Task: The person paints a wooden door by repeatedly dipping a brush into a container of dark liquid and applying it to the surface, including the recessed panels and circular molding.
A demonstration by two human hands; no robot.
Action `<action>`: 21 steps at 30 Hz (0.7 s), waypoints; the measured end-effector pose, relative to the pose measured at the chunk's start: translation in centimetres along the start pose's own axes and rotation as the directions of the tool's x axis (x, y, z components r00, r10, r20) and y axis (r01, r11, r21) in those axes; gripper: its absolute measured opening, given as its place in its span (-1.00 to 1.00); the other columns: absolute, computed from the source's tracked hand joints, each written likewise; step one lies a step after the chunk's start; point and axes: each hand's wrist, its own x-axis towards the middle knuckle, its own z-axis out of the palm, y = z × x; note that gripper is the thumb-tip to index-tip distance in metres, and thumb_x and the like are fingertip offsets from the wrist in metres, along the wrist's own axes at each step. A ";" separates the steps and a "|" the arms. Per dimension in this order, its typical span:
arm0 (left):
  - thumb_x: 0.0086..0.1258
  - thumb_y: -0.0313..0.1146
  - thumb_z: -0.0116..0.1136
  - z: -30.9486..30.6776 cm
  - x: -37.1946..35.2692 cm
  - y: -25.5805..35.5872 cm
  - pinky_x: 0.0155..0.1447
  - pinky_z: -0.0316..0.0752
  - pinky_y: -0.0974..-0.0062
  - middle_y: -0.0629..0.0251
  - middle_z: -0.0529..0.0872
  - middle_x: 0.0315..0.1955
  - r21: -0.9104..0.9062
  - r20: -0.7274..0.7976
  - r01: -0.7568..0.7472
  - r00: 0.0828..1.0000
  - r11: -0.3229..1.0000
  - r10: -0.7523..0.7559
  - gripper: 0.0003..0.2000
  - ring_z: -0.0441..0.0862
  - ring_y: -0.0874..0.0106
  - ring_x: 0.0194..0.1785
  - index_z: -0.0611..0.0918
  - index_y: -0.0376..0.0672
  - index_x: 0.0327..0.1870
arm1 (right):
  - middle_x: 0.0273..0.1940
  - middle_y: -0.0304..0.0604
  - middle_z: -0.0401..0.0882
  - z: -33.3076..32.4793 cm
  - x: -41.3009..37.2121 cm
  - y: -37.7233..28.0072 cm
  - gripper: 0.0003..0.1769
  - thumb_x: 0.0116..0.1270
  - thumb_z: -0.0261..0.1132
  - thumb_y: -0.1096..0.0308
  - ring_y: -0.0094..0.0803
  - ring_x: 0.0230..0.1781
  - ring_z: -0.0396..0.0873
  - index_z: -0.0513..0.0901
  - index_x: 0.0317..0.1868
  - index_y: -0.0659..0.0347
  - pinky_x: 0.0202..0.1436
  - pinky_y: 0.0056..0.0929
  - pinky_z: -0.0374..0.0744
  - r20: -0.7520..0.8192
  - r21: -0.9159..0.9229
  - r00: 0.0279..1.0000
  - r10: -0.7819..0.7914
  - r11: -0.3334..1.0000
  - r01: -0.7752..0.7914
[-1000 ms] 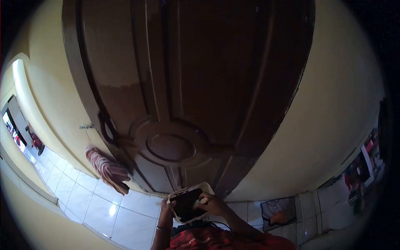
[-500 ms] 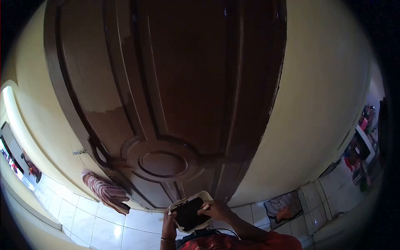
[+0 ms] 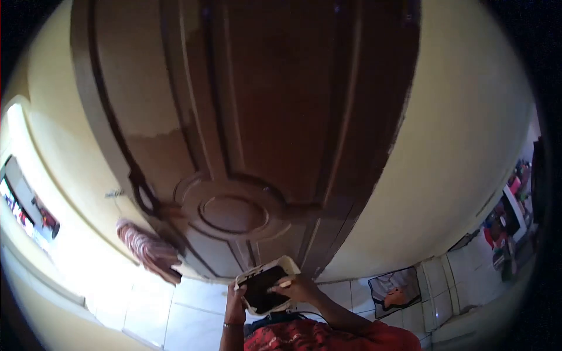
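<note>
A cream-coloured rectangular tub (image 3: pixel 291 265) with a dark inside is held low in front of my body, tilted a little. My left hand (image 3: pixel 235 303) is closed on its left side, thumb over the rim. My right hand (image 3: pixel 297 291) reaches over the right edge, with its fingers drawn together above the dark inside. A small pale bit shows at those fingers, but what they hold is too small and blurred to name. Just beyond the tub stands a dark brown panelled door (image 3: pixel 234 213), glossy, with an uneven tone border on its upper left panel.
A striped cloth (image 3: pixel 147 248) hangs from a hook (image 3: pixel 115 193) left of the door. On the white tiled floor (image 3: pixel 193 310), a patterned mat (image 3: pixel 395 292) lies to the right, near a low step (image 3: pixel 436 292). Assorted items (image 3: pixel 503 234) stand at far right.
The camera view has shifted, so the door appears slightly farther right and the tub slightly higher. Both hands stay at the tub, and the right fingers have moved slightly over its inside.
</note>
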 end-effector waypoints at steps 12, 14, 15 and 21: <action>0.36 0.03 0.23 0.1 -0.9 0.0 0.33 0.46 0.34 0.11 0.56 0.21 -0.021 0.230 -0.070 0.971 0.997 0.073 -0.33 0.54 0.32 0.25 0.40 -0.32 0.30 | -0.45 -0.11 0.67 0.3 -0.5 0.0 -0.73 0.30 0.42 0.15 -0.34 -0.45 0.66 0.73 -0.22 0.21 -0.38 -0.34 0.53 -0.161 0.100 0.982 -0.096 0.989 0.112; 0.37 0.06 0.22 0.5 -1.5 0.1 0.36 0.43 0.33 0.11 0.53 0.23 0.002 0.165 -0.089 0.982 0.996 0.087 -0.31 0.51 0.32 0.28 0.38 -0.31 0.32 | -0.49 -0.15 0.66 0.6 -0.6 0.8 -0.74 0.32 0.41 0.19 -0.46 -0.48 0.63 0.73 -0.23 0.24 -0.41 -0.37 0.50 -0.240 -0.012 0.958 -0.156 0.987 0.158; 0.38 0.06 0.20 0.6 -1.4 0.5 0.37 0.41 0.33 0.11 0.52 0.24 -0.006 0.188 -0.086 0.978 0.996 0.086 -0.32 0.49 0.32 0.30 0.37 -0.30 0.33 | -0.49 -0.15 0.66 0.2 -0.4 0.5 -0.74 0.32 0.41 0.19 -0.46 -0.48 0.63 0.73 -0.23 0.24 -0.41 -0.37 0.50 -0.208 -0.005 0.968 -0.137 0.990 0.140; 0.34 -0.05 0.23 2.3 -2.8 2.4 0.39 0.35 0.36 0.11 0.53 0.19 -0.015 0.056 -0.059 0.997 0.998 0.060 -0.35 0.48 0.35 0.28 0.32 -0.33 0.29 | -0.31 0.01 0.75 -1.5 -1.3 -2.0 -0.69 0.25 0.43 0.24 -0.29 -0.34 0.75 0.72 -0.14 0.31 -0.25 -0.40 0.65 -0.278 0.137 0.960 -0.026 0.988 0.066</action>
